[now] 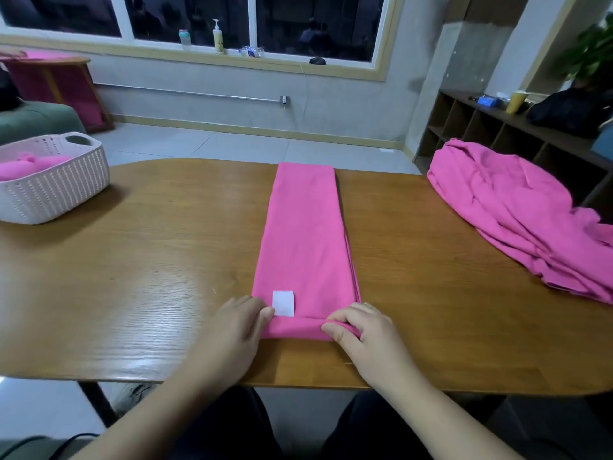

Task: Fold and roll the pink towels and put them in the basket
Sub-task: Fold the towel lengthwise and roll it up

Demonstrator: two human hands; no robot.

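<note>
Rolling is the step in hand, judged from how things lie in the head view, the only view: a pink towel (305, 234) is folded into a long narrow strip on the wooden table (132, 277), and its near end is turned over into the first small curl of a roll (295, 328).

The left hand (237, 322) sits at the left end of that curl, thumb tip on the cloth just beside a white label (283, 303), the other fingers curled onto the fabric edge. The right hand (356, 330) grips the right end, fingers curled over the top of the curl and thumb laid along its near side. Both hands are narrow, closed on cloth.

The strip's long axis runs straight away from the person, near edge of the table to far edge, where the far end reaches the rim. The roll's own axis lies crosswise, left to right.

My reading of the next move: push the curl forward along the strip with both hands keeping even pressure, so that the roll stays tight and square and does not drift to 1 side.

A white woven basket (63, 190) stands at the far left of the table, well apart from the strip, with pink cloth (30, 166) already inside. A heap of unfolded pink towels (510, 210) lies at the right.
</note>
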